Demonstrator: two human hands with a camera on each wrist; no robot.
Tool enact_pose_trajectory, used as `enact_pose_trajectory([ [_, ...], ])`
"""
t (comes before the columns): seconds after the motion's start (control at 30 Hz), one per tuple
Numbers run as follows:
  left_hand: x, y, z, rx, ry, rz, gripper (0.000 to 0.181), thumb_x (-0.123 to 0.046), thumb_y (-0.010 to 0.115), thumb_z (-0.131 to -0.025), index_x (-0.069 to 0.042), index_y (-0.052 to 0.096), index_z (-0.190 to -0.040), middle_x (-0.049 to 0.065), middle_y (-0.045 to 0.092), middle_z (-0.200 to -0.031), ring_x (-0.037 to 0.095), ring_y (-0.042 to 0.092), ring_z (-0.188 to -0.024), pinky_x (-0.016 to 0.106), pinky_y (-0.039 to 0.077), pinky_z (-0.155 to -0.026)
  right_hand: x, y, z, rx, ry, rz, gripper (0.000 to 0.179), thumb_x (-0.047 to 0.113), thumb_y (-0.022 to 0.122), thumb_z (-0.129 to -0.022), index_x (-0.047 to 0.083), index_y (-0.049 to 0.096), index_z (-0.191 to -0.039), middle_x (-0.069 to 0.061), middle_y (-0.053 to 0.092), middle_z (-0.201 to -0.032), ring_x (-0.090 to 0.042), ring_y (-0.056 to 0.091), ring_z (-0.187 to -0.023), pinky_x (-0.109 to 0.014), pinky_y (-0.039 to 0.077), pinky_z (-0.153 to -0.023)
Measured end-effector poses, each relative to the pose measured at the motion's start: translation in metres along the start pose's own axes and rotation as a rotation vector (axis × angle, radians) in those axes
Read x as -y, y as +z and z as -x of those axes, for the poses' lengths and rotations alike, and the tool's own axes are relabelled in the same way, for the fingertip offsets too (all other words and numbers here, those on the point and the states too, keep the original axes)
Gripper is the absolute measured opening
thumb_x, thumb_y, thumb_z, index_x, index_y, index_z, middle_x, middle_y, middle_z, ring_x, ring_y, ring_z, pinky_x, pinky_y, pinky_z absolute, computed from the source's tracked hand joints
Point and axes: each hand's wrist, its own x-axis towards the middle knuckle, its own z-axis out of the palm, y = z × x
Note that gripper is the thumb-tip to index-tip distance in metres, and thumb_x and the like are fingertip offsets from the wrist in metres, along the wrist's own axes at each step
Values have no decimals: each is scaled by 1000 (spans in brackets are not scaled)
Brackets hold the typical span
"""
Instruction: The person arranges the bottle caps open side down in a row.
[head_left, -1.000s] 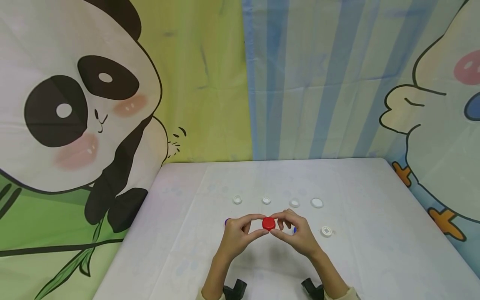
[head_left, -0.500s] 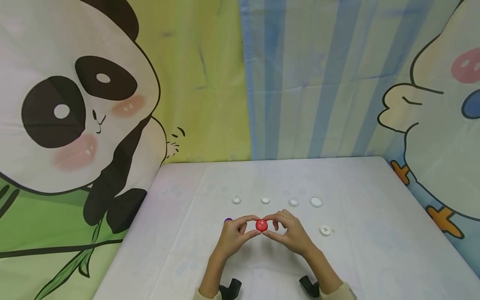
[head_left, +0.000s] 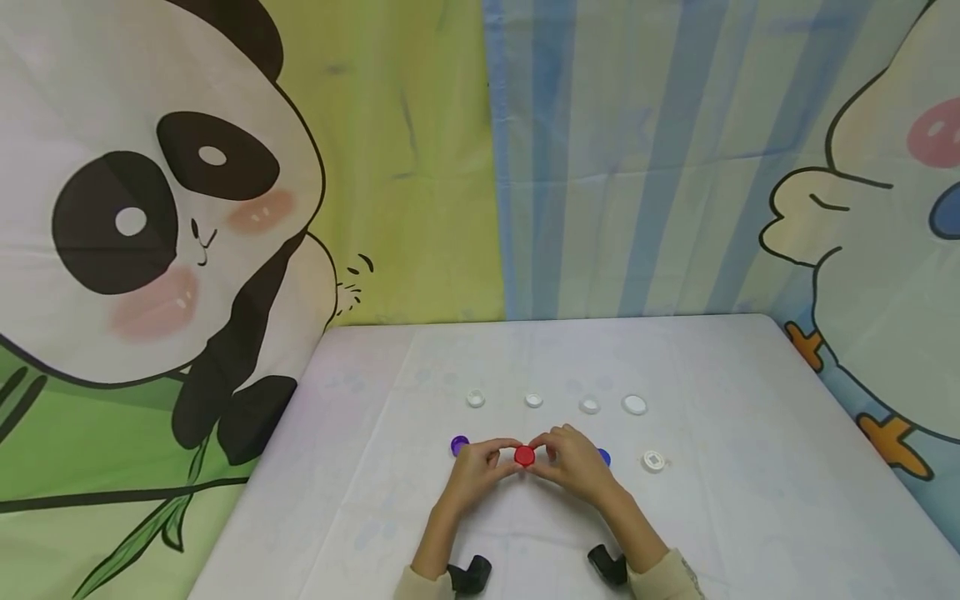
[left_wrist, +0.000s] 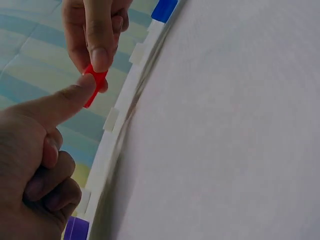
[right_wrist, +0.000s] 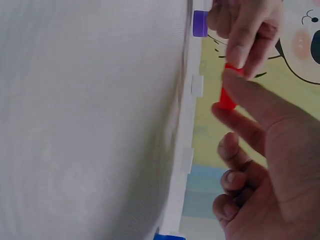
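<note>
In the head view, a small round red bottle cap (head_left: pixel 524 456) is held above the white table, between both hands. My left hand (head_left: pixel 474 473) pinches its left side with thumb and index finger. From the right, my right hand (head_left: pixel 576 462) pinches the opposite side in the same way. Seen edge-on in the left wrist view, the red cap (left_wrist: pixel 100 78) has a thumb from each hand against it. In the right wrist view, the lower part of the cap (right_wrist: pixel 228 99) shows below the thumb. A purple cap (head_left: pixel 459 444) lies just beyond my left hand; a blue cap (head_left: pixel 605 457) sits partly hidden behind my right.
Several white caps stand in a row farther back, from a left one (head_left: pixel 476 399) to a larger right one (head_left: pixel 634 405). Another white cap (head_left: pixel 653 462) with a square centre lies right of my right hand. Printed curtains stand behind the table (head_left: pixel 390 533).
Both hands have shifted slightly left and lower with the red cap, whose face has tilted on the way. More of the purple cap shows, and the blue cap is visible beside the right hand.
</note>
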Motion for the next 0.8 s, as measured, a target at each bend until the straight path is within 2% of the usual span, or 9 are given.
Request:
enact_pose_trajectory([
  [0.1, 1, 5, 0, 13, -13, -34, 28, -36, 70, -75, -25, 67, -100, -11, 28, -50, -1, 23, -45, 17, 22, -40, -2, 1, 0, 29, 22, 38, 25, 35, 77, -67, 19, 69, -85, 8, 46, -61, -5, 36, -62, -21, 34, -56],
  [0.3, 4, 13, 0, 21, -1, -94, 28, -34, 71, -74, -23, 68, -99, -11, 29, -51, -1, 23, -45, 17, 23, -40, -7, 3, 2, 67, 41, 94, 24, 33, 78, -65, 18, 72, -83, 11, 43, -61, -5, 36, -61, -21, 34, -58],
  [0.53, 2, 14, 1, 35, -7, -194, 27, -37, 70, -74, -25, 68, -98, -13, 26, -50, -2, 21, -45, 16, 21, -42, -8, 3, 4, 71, 33, 97, 22, 31, 78, -65, 18, 72, -82, 10, 43, -61, -5, 35, -60, -21, 33, -57],
  [0.8, 2, 15, 1, 49, -2, -218, 26, -40, 68, -75, -26, 68, -97, -14, 24, -49, -2, 18, -45, 17, 19, -41, -10, 4, 6, 67, 44, 96, 20, 32, 77, -66, 20, 72, -81, 9, 45, -61, -5, 35, -62, -20, 32, -55],
])
